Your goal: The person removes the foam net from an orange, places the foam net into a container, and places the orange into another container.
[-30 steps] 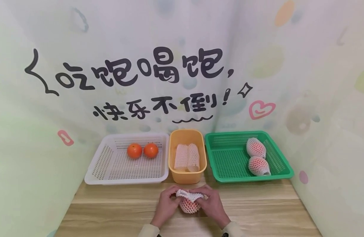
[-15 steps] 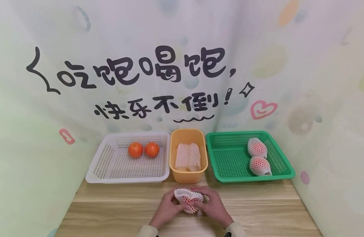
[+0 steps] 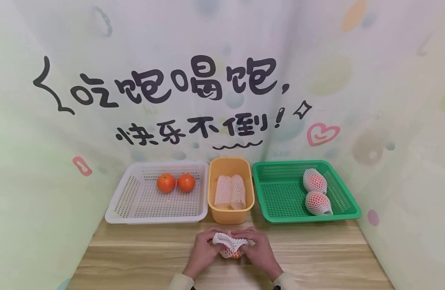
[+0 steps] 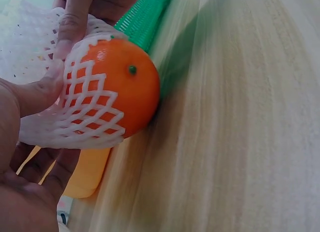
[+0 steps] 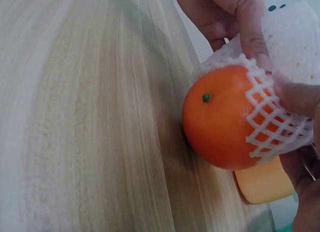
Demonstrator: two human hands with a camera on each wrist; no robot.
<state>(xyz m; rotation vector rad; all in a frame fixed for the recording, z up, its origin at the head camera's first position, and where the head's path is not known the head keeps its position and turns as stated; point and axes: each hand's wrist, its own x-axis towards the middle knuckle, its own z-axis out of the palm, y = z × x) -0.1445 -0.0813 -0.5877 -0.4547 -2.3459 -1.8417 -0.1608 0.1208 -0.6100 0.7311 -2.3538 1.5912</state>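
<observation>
An orange (image 4: 137,94) with a green stem button sits partly inside a white foam net sleeve (image 3: 227,240), low over the wooden table. Its stem end is bare in both wrist views; diamond mesh covers the rest. My left hand (image 3: 203,250) grips the sleeve from the left, thumb on the mesh and fingers beneath. From the right, my right hand (image 3: 260,250) holds the other side the same way. Both thumbs almost meet on the foam in the left wrist view. The loose end of the sleeve (image 5: 292,39) spreads out away from the bare end.
Behind the hands stands a yellow bin (image 3: 231,216) with foam sleeves (image 3: 223,191). A white basket (image 3: 117,209) at left holds two oranges (image 3: 176,183). At right, a green basket (image 3: 280,201) contains two sleeved fruits (image 3: 316,192). A printed curtain (image 3: 208,32) rises behind.
Half a second ago both thumbs lay across the near face of the fruit; now they are higher, at the sides of the sleeve. A bare orange patch now shows at the bottom.
</observation>
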